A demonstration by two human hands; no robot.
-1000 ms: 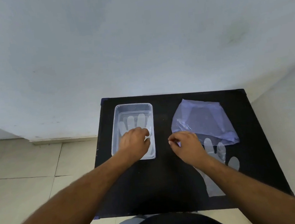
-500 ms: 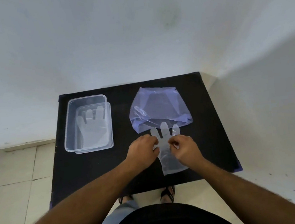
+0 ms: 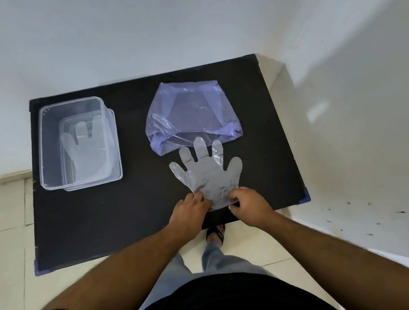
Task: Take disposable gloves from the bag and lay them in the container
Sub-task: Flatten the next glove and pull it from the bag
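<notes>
Since the earlier frame both hands have drawn the glove (image 3: pixel 207 173) clear of the bag (image 3: pixel 188 113), and it now lies flat on the bench (image 3: pixel 128 209), fingers pointing far, cuff near. The left hand (image 3: pixel 188 211) and right hand (image 3: pixel 248 204) each pinch a cuff corner. The container (image 3: pixel 44 147), already holding one glove, sits well apart to the far left, nearer the left hand.

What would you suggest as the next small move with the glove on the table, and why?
Probably lift the glove by its cuff and carry it left to the container. Both the left hand and right hand pinch the cuff, and it lies flat, clear of the bag.
</notes>
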